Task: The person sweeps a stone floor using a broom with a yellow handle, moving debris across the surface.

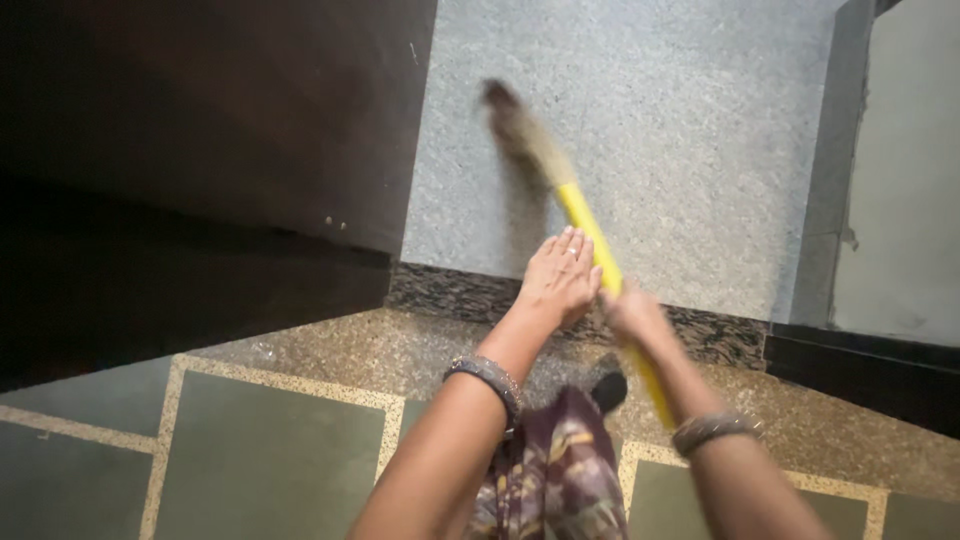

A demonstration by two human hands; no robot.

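Grey speckled floor far, dark door left, tiled floor near. Sweeping stroke in hand: right hand (632, 312) closed round yellow broom (590, 240) handle; left hand (560, 275) fingers spread, palm resting on it. Bristles blurred, far-left on grey floor. Next pull likely needs firmer left-hand grasp.

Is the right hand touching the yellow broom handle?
Touching: in the head view, the right hand wraps around the broom handle, which passes through its fist.

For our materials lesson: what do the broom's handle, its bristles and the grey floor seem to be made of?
Broom handle: likely plastic, smooth and uniformly bright yellow. Bristles: probably dried grass or fibre, brownish and wispy, though blurred. Grey floor: apparently stone, finely speckled and matte.
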